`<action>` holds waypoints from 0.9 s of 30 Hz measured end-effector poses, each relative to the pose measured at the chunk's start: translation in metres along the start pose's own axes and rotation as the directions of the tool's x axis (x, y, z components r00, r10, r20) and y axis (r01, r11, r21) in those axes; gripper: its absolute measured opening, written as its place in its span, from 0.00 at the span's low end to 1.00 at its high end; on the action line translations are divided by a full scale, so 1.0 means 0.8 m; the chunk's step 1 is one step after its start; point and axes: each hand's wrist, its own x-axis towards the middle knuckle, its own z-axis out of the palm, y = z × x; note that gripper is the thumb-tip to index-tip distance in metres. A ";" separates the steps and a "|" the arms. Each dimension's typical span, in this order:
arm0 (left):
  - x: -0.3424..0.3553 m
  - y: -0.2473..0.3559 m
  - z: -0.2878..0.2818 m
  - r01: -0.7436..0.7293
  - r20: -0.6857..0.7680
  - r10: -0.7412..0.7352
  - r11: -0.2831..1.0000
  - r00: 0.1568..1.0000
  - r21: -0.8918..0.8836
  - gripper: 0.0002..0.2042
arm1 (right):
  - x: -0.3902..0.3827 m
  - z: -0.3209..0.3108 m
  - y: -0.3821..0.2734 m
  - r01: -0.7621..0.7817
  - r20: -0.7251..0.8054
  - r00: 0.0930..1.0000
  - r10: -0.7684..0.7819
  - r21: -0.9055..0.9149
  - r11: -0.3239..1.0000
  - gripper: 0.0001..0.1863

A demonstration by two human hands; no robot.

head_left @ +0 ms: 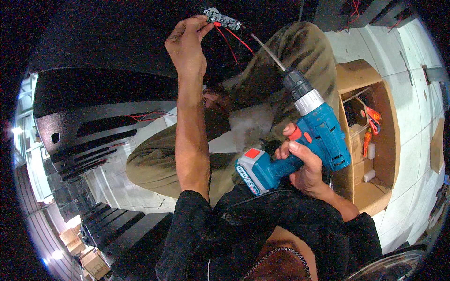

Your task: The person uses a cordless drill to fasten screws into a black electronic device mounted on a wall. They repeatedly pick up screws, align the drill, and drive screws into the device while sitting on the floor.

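Observation:
My left hand, arm stretched forward, pinches one end of a small narrow circuit board in grey and silver. Red and dark wires hang from its underside. A blue cordless drill is in my right hand, whose fingers wrap the grip near the red trigger. From the black chuck a long thin bit points up and left toward the board's right end. Whether the bit's tip touches the board is too dark to tell. The drill's battery base rests close to my torso.
On the right stands an open cardboard box with orange-handled tools and small white blocks inside. Black slotted panels with loose red wires stand at the left. My crossed legs lie between, on a tiled floor.

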 end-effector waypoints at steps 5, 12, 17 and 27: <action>-0.002 0.001 0.000 -0.024 0.014 0.024 1.000 1.000 0.005 0.05 | 0.000 0.000 0.002 0.010 0.003 1.000 -0.010 0.008 1.000 0.22; -0.005 -0.003 -0.003 -0.033 0.010 0.033 0.999 0.999 -0.005 0.05 | 0.002 0.002 0.003 0.033 0.004 0.999 -0.033 0.016 0.999 0.21; -0.006 -0.007 -0.004 -0.142 0.093 0.132 0.983 0.987 0.114 0.05 | 0.016 0.008 0.005 0.026 0.043 0.999 -0.029 0.074 0.997 0.19; 0.038 -0.038 0.011 -0.240 0.193 0.159 0.809 0.968 0.537 0.06 | 0.094 0.023 0.038 -0.031 0.107 0.994 -0.010 0.370 0.929 0.19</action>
